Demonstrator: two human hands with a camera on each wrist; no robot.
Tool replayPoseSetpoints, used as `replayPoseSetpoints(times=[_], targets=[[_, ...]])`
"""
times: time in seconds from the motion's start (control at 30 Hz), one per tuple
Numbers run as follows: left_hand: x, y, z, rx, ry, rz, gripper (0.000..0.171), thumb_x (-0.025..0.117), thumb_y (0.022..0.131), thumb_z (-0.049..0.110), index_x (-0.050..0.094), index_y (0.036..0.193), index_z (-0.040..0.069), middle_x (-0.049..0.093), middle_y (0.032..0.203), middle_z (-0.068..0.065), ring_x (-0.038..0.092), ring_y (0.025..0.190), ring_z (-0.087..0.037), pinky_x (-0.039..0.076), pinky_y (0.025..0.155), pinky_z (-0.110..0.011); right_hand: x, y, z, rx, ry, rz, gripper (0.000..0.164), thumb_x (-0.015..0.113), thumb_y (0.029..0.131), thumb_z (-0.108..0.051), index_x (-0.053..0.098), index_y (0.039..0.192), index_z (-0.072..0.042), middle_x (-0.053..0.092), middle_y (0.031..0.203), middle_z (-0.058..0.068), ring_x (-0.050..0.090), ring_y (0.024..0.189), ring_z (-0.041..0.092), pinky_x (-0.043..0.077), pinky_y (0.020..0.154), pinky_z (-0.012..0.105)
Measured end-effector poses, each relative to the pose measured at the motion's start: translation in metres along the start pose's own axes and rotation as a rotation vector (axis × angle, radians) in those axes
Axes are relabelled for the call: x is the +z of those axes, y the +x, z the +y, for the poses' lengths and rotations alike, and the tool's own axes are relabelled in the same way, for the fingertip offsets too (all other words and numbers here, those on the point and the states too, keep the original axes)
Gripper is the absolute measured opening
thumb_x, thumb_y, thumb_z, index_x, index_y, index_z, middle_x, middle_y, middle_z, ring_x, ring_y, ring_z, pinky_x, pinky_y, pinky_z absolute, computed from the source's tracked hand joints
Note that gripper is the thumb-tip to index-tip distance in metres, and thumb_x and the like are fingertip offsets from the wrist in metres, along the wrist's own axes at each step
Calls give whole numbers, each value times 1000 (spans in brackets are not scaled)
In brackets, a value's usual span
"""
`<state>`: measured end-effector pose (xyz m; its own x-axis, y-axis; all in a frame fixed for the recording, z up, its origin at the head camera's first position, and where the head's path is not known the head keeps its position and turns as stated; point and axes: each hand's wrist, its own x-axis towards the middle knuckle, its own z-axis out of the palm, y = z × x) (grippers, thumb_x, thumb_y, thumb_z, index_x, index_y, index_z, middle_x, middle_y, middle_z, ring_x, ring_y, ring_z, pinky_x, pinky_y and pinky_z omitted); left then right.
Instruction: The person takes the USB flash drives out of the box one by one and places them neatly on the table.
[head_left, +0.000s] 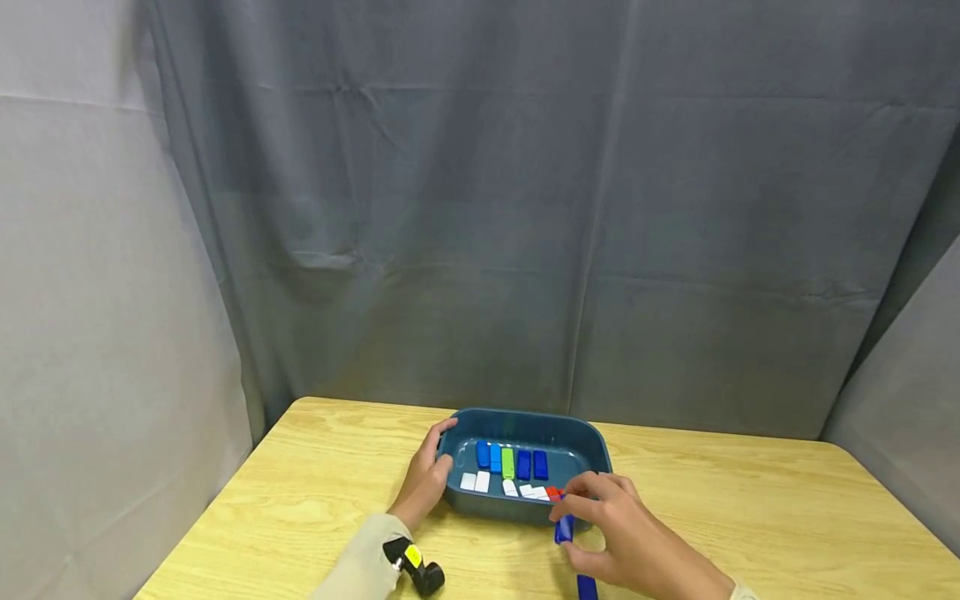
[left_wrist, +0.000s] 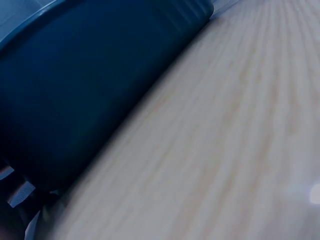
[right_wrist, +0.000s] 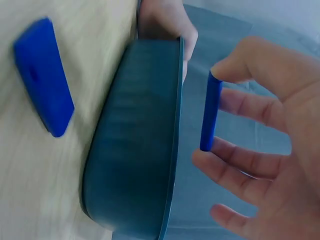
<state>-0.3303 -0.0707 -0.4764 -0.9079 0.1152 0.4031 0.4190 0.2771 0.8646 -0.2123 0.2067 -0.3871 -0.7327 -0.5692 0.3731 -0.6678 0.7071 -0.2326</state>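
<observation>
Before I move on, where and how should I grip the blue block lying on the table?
I'd pinch the blue block across its middle by the long edges, from above on the near side, away from the tub: it is long and narrow, seems to lie flat, and sits apart from the tub. The right hand holds another blue piece.

I see a light wood-grain table (head_left: pixel 750 492) with rounded far corners. Beyond its far edge I have a dark grey curtain (head_left: pixel 420 208), creased crosswise and marked by a vertical fold (head_left: pixel 602 192) right of the middle. On the left I make out a paler cloth (head_left: pixel 97 292); on the right, another pale sheet (head_left: pixel 892 442), only partly in view.
</observation>
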Motion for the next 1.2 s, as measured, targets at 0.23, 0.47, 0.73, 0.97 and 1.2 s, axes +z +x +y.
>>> replayPoseSetpoints(times=[0.23,0.47,0.73,0.97,1.2], targets=[[-1,5,-11,6,12,3,59,41,84,0,43,142,13,42,148,-7,36,136,-30,24,110,-55,-5,-5,-5,145,171,-266,18,72,83,-35,68,100,-39,54,109,-14,44,99,19,49,73,34],[1,5,-10,-17,18,-10,60,40,85,2,41,143,12,40,149,-10,35,137,-31,24,110,-55,8,-8,1,96,214,-399,29,71,83,-44,69,108,-29,53,101,-18,48,89,6,47,76,31],[4,3,-10,-22,4,-20,59,40,86,2,40,144,13,39,150,-9,33,139,-31,23,111,-55,23,-11,4,103,229,-516,42,75,76,-52,67,110,-29,57,99,-15,50,82,2,50,74,25],[3,3,-8,-25,9,-16,59,40,86,2,40,144,13,39,150,-9,34,138,-31,24,111,-55,24,-11,4,128,214,-534,42,74,74,-56,67,107,-32,58,99,-16,50,81,2,51,75,29],[2,2,-9,-22,21,-10,60,41,84,1,40,143,11,40,149,-9,34,138,-30,24,111,-54,25,-12,4,86,187,-523,39,75,75,-54,66,105,-32,57,100,-17,49,82,1,50,76,30]])
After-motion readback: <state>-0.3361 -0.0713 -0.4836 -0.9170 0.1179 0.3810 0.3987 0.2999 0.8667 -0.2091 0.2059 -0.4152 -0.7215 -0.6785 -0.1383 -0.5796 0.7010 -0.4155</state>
